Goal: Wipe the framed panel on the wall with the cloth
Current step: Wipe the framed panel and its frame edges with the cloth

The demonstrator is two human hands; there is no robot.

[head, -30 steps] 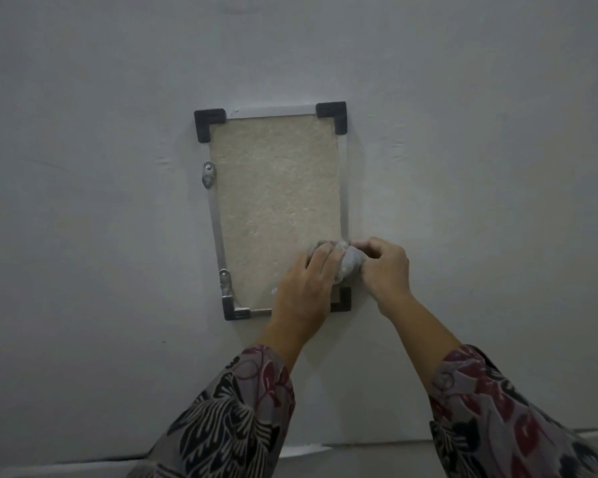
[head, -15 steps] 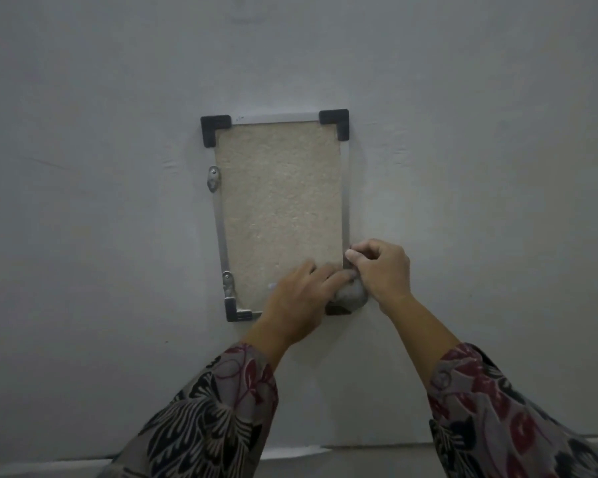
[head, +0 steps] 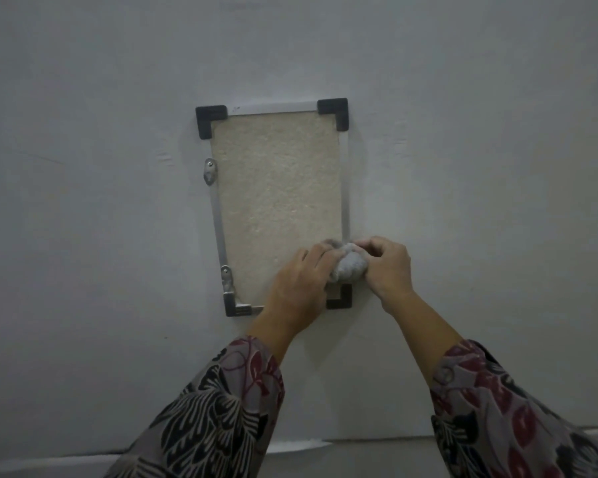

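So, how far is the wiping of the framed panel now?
Nothing looks finished. Both hands, left hand and right hand, press the bunched grey cloth on the lower right of the beige metal-framed panel, above its black corner cap. Everything above remains; wiped parts cannot be told.

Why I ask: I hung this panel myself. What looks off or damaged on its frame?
The bottom-left corner lacks the black cap fitted to the other corners; bare metal shows there. Otherwise the framed panel appears intact. Both hands hold the cloth at its lower right.
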